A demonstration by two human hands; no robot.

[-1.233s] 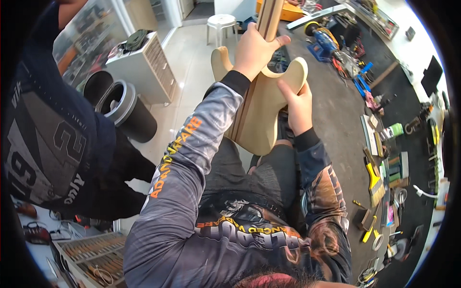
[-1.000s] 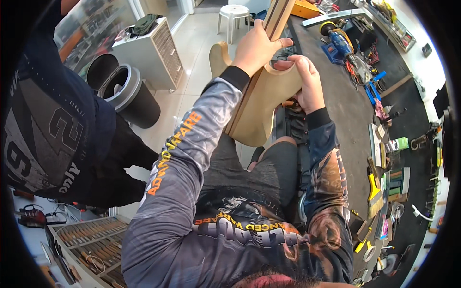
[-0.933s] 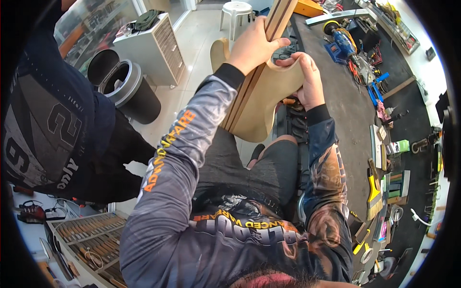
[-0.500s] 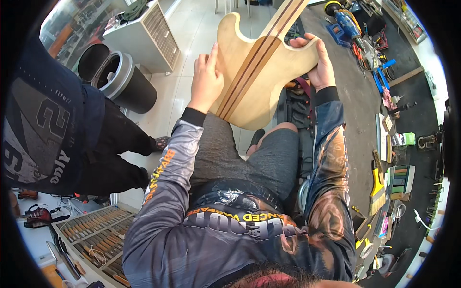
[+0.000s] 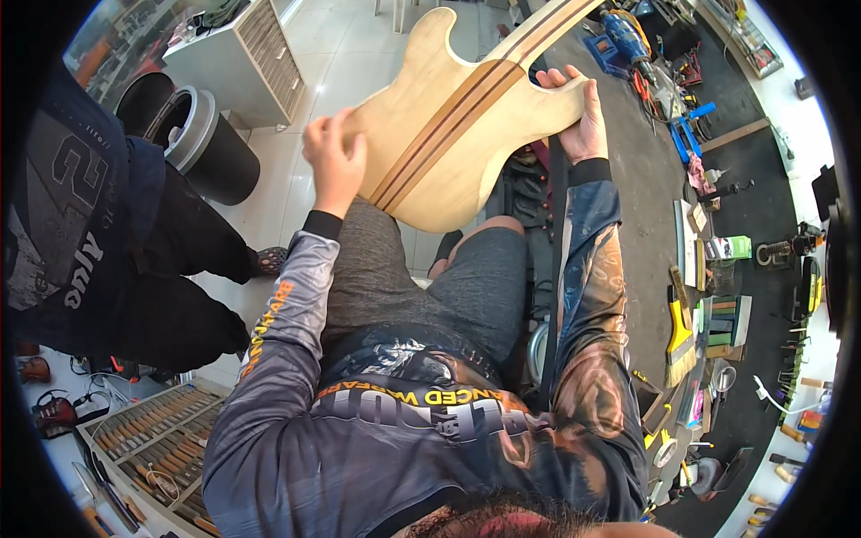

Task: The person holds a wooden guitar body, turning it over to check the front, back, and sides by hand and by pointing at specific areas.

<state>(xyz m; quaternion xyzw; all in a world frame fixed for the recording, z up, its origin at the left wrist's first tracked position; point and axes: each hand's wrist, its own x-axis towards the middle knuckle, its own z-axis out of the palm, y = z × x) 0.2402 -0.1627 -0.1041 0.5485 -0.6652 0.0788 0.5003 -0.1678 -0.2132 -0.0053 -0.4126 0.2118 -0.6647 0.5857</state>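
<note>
In the head view we see a pale wooden guitar body [image 5: 462, 134] tilted above the person's lap, its rounded lower end overlapping the grey shorts [image 5: 395, 287]; we cannot tell whether it rests on the thighs. Brown stripes run along its middle and carry on into the neck [image 5: 549, 29], which leads toward the upper right and leaves the picture at the top. The right hand [image 5: 580, 117] grips the horn on the guitar body's right side: its thumb lies along the tip, while the fingers reach behind the wood and show in the cutaway beside the neck, so we find the horn pinched between them. The left hand [image 5: 335, 161] is at the opposite edge, its fingers loosely spread and a little blurred; we cannot tell whether the fingertips touch the wood. To the right we see the dark bench [image 5: 641, 184], which carries a blue power tool [image 5: 625, 38], a blue clamp [image 5: 687, 134], a green and white box [image 5: 730, 247] and a wide brush [image 5: 680, 339] with a yellow handle. On the left a co-worker [image 5: 170, 215] in dark clothes stands near a black bin [image 5: 220, 152] with a grey rim, and behind the bin is a pale cabinet [image 5: 224, 63]. At the lower left, wooden-handled tools [image 5: 152, 435] lie in rows.
</note>
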